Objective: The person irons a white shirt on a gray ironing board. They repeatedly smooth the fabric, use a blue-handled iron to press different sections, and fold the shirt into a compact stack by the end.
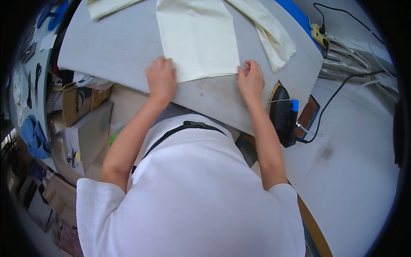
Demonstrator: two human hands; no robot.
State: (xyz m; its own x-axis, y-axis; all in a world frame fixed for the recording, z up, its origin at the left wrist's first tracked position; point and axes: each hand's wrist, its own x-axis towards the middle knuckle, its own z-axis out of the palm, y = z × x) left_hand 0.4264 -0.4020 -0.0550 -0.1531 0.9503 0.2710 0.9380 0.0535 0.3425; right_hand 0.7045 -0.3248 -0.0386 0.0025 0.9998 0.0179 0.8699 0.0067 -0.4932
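Note:
A cream fabric garment (pixel 200 41) lies flat on the grey padded tabletop (pixel 208 93), with its straight hemmed edge towards me and a stitched seam down the middle. My left hand (pixel 161 78), slightly blurred, is curled over the near left corner of this panel and hides that corner. At the near right corner, the thumb of my right hand (pixel 252 80) touches the fabric edge; the other fingers are bent and stand apart from the thumb. Whether a finger grips from beneath is hidden. A cream sleeve-like piece (pixel 276 45) stretches away to the right.
A black clothes iron (pixel 281 112) stands right of my right forearm, its cord (pixel 324 117) running up to the right. Near the back right is a power strip (pixel 318 35). Left, below table height, sits a cardboard box (pixel 75 102); scissors (pixel 38 80) lie on a side table.

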